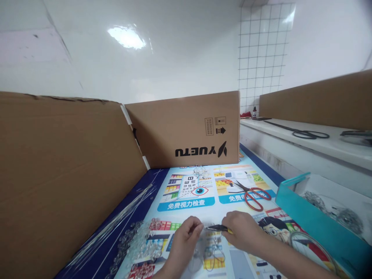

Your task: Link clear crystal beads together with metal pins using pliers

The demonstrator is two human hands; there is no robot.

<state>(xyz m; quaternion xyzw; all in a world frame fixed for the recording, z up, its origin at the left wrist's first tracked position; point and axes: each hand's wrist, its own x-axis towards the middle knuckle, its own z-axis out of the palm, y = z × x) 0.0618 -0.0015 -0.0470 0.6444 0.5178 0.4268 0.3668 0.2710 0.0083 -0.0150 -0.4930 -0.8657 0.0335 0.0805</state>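
Note:
My right hand (240, 230) is closed around a pair of pliers (216, 228) with dark jaws and a bit of yellow on the handle. The jaws point left, with their tips close to the fingertips of my left hand (187, 240). Thumb and index finger of that hand pinch a thin wire, mostly hidden by the fingers. Below the two hands are loops of thin wire (215, 257) with small clear pieces. Left of my left hand lies a spread of clear beads (145, 244). Beyond my right hand rest red-handled scissors (252, 195), blades apart.
Long straight wires (116, 221) lie along the left table edge. Cardboard panels (186, 131) stand at the back and left. A teal box (314, 217) at right holds wire coils. A wire cluster (200, 170) lies near the back panel. Black scissors (305, 133) rest on the white ledge.

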